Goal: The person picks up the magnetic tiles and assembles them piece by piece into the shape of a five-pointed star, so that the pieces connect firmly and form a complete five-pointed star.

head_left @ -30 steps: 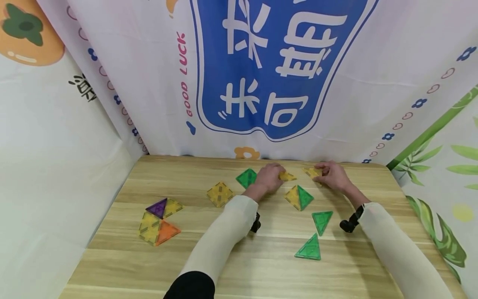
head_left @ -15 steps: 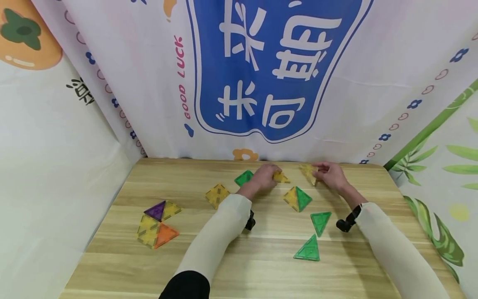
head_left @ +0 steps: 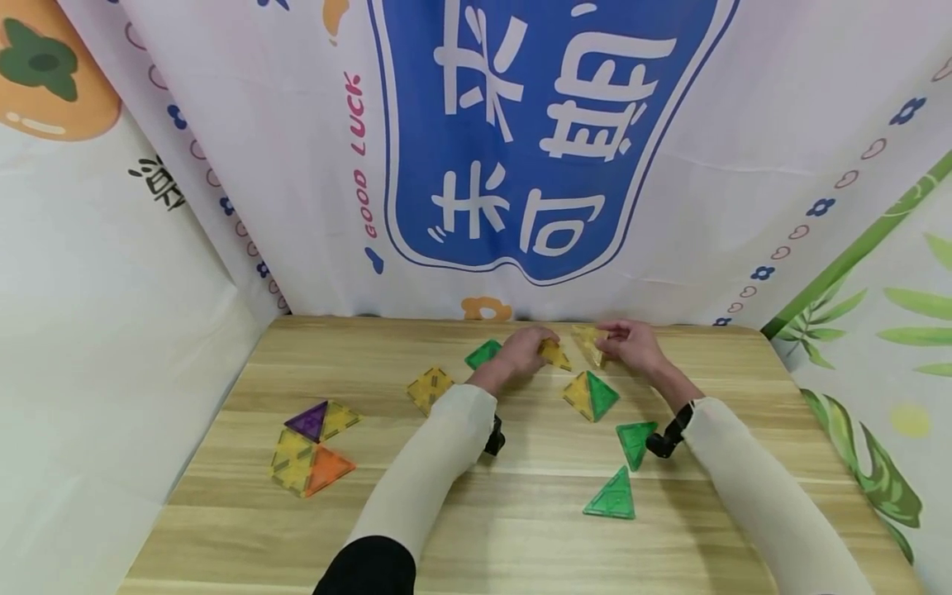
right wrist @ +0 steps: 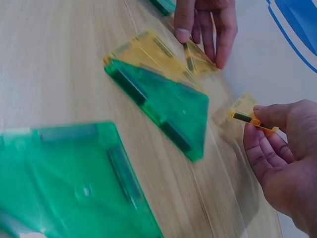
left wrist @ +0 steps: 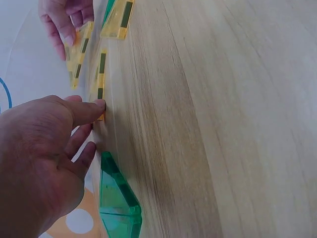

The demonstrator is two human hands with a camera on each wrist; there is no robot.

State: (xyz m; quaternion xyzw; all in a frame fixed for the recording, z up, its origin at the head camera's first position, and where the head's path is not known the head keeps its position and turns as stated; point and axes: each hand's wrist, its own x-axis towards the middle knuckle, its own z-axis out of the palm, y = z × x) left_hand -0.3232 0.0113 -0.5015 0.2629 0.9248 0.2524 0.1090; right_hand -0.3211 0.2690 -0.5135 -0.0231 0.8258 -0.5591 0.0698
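Observation:
Near the table's far edge, my left hand (head_left: 523,350) pinches a yellow triangular tile (head_left: 555,354) between thumb and fingers; the left wrist view shows that tile (left wrist: 101,74) edge-on. Just right of it, my right hand (head_left: 632,343) pinches a second yellow triangle (head_left: 589,343). In the right wrist view this tile (right wrist: 245,105) is held off the wood, a small gap from the left hand's tile (right wrist: 199,60). In front of both hands, a yellow triangle (head_left: 577,396) and a green triangle (head_left: 602,396) lie edge to edge.
A green tile (head_left: 483,353) and a yellow square shape (head_left: 429,389) lie by the left forearm. Two green triangles (head_left: 635,442) (head_left: 613,497) lie near the right wrist. At the left is a group of purple (head_left: 308,421), yellow (head_left: 293,459) and orange (head_left: 329,469) tiles. Behind hangs a printed cloth.
My right hand has moved left with its yellow triangle, closing much of the gap to the left hand's tile. The left hand's tile has shifted slightly left and tilted.

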